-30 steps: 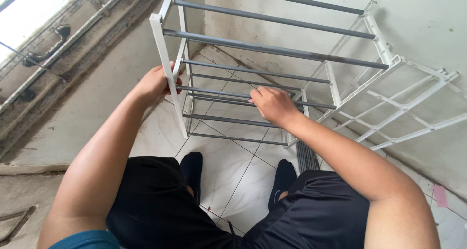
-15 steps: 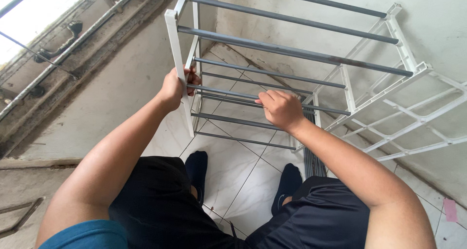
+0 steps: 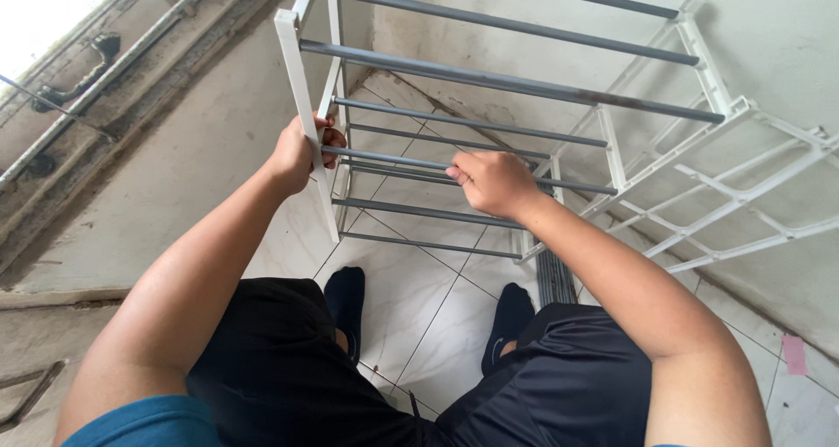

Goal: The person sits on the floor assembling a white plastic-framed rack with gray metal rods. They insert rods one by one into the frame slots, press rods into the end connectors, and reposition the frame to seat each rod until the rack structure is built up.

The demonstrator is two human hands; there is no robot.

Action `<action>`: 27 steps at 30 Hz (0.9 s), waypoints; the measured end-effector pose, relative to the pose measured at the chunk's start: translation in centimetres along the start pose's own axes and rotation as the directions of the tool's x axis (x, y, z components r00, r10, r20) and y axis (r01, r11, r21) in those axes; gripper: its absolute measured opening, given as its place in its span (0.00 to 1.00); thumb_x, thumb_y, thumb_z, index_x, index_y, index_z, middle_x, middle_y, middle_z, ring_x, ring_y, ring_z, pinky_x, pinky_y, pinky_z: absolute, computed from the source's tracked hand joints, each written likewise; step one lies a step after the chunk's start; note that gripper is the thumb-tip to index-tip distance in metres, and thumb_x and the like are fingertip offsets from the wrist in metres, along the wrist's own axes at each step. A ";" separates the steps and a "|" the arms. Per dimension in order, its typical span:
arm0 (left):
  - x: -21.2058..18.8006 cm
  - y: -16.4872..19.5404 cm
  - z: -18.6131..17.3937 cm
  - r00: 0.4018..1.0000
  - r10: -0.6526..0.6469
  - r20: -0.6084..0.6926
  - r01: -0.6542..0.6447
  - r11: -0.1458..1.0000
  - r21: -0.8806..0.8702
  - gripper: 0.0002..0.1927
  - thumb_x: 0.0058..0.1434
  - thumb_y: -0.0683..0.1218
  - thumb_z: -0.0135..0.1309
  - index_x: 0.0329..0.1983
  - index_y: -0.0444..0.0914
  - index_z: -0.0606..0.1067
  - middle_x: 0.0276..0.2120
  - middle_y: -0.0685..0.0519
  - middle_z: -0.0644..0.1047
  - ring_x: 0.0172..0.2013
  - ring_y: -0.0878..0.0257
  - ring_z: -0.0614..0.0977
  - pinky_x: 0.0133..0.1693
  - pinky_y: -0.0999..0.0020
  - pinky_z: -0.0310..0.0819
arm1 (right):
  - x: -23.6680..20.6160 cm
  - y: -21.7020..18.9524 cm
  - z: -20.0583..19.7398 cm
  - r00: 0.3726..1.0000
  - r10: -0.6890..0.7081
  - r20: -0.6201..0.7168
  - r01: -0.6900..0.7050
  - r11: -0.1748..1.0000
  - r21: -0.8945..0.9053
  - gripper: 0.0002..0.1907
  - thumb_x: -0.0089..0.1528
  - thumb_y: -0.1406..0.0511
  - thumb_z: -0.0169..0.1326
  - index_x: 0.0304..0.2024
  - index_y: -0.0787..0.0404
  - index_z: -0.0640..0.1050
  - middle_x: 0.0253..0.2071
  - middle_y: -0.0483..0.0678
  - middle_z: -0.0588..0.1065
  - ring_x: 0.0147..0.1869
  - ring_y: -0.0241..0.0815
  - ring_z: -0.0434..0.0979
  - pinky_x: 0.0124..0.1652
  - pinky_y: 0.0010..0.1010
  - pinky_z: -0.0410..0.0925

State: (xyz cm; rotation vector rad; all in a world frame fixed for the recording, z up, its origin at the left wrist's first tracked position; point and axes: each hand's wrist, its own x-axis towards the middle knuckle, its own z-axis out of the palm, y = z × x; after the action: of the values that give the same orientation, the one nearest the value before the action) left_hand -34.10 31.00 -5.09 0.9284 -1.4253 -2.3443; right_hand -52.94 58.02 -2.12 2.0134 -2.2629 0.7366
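White-framed shoe rack with grey metal rods (image 3: 489, 80) stands on the white tiled floor (image 3: 411, 298), near the wall. Left hand (image 3: 297, 154) has its fingers wrapped around the rack's white corner post; right hand (image 3: 494, 180) curls closed over a grey middle rod.

Daylight falls from a window (image 3: 52, 27) at upper left onto a bare concrete ledge (image 3: 175, 176). The floor (image 3: 411, 298) is pale glossy tile; the wall (image 3: 769, 45) is plain off-white.
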 end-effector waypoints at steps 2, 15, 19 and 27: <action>0.0 0.2 0.0 1.000 0.003 -0.005 -0.003 1.000 0.014 0.10 0.67 0.51 0.39 0.36 0.43 0.67 0.25 0.51 0.72 0.22 0.64 0.69 0.29 0.66 0.66 | -0.2 -0.2 0.2 0.995 -0.066 -0.075 0.062 0.997 -0.053 0.08 0.65 0.63 0.58 0.34 0.60 0.76 0.29 0.52 0.77 0.33 0.57 0.79 0.30 0.45 0.70; -0.5 0.1 -0.2 0.999 -0.024 0.040 0.023 0.999 0.035 0.10 0.64 0.53 0.41 0.39 0.43 0.68 0.30 0.46 0.77 0.24 0.62 0.70 0.31 0.66 0.68 | 0.0 0.6 1.2 0.999 0.031 0.017 -0.033 0.992 0.123 0.03 0.61 0.66 0.57 0.33 0.59 0.80 0.29 0.52 0.78 0.36 0.56 0.79 0.32 0.45 0.70; -0.9 1.0 -0.1 0.996 -0.068 0.063 0.060 0.991 0.124 0.11 0.68 0.55 0.40 0.40 0.44 0.67 0.31 0.47 0.77 0.25 0.62 0.71 0.31 0.65 0.66 | 0.9 0.6 0.2 0.977 0.101 0.187 -0.136 0.973 0.185 0.10 0.67 0.61 0.55 0.33 0.59 0.79 0.27 0.53 0.76 0.34 0.57 0.77 0.33 0.45 0.68; -1.7 2.5 -0.1 0.978 -0.170 0.121 0.150 0.976 0.159 0.17 0.69 0.59 0.42 0.37 0.42 0.67 0.31 0.50 0.76 0.30 0.56 0.79 0.37 0.57 0.80 | 1.1 0.0 -1.1 0.982 -0.053 -0.181 0.025 0.988 -0.155 0.11 0.61 0.60 0.58 0.30 0.61 0.78 0.34 0.56 0.76 0.41 0.60 0.76 0.42 0.48 0.69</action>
State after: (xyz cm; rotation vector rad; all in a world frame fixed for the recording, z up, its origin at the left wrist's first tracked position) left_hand -33.03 30.50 -2.29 0.9739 -1.6551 -2.4861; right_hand -53.40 57.36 -0.78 1.8342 -2.1019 0.6927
